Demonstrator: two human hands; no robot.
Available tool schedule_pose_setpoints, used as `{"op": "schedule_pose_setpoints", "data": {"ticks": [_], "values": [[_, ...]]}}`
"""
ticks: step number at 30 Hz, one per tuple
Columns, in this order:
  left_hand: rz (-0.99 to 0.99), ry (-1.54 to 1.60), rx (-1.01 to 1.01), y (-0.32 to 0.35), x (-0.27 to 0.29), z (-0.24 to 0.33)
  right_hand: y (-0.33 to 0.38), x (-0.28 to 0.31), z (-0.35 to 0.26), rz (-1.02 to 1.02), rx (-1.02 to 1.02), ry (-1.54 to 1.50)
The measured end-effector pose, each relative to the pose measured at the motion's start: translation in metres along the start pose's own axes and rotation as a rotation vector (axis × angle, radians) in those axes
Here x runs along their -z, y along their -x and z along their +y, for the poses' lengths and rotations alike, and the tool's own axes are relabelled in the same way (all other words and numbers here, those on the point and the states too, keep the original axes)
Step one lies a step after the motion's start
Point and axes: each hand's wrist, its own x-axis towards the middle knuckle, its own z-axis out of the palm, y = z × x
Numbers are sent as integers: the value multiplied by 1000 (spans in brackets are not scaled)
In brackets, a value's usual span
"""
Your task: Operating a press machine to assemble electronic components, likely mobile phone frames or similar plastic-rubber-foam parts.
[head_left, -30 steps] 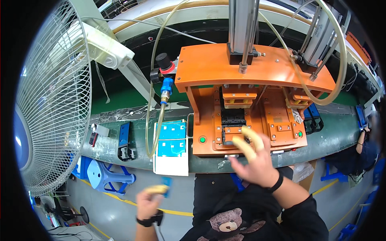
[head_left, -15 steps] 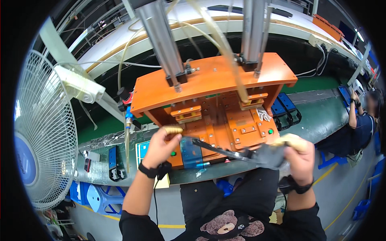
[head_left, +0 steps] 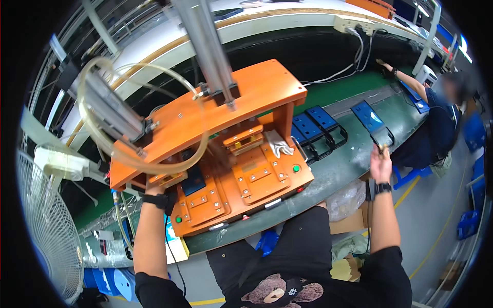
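A fan [head_left: 49,226] stands at the far left. Next, the left hand [head_left: 154,189] reaches in under the left side of an orange press [head_left: 257,92]; its fingers are hidden, so I cannot tell how open it is or whether it holds anything. Just to its right, a dark blue sheet [head_left: 194,185] lies in the press, its long axis apparently running away from the person, its far end hard to make out. Good work here calls for squaring the sheet and keeping fingers out of the press's path.

A crumpled cloth [head_left: 280,145] lies at the press's right side, and beyond it two blue-and-black frames [head_left: 308,128] lie side by side on the green bench [head_left: 349,160].

Farther right is a third frame [head_left: 374,124], slanting from near right to far left, blue end pointing away. The right hand [head_left: 381,167] is at its near, black end, fingers partly curled; whether they grip or only touch, I cannot tell. It is best handled by that black edge, kept flat, fingertips off the blue face.
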Motion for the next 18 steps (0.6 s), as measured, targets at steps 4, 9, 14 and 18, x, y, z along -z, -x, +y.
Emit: {"op": "schedule_pose_setpoints", "data": {"ticks": [4, 9, 14, 18], "values": [[-31, 24, -5, -17, -12, 7, -64, -7, 18, 237, -28, 103], [-33, 61, 17, 2, -8, -2, -82, -18, 51, 269, -84, 350], [-56, 139, 7, 22, -5, -30, -72, -36, 48, 322, -275, 665], [-64, 198, -12, 25, 13, -52, -63, -50, 48, 336, -286, 816]]}}
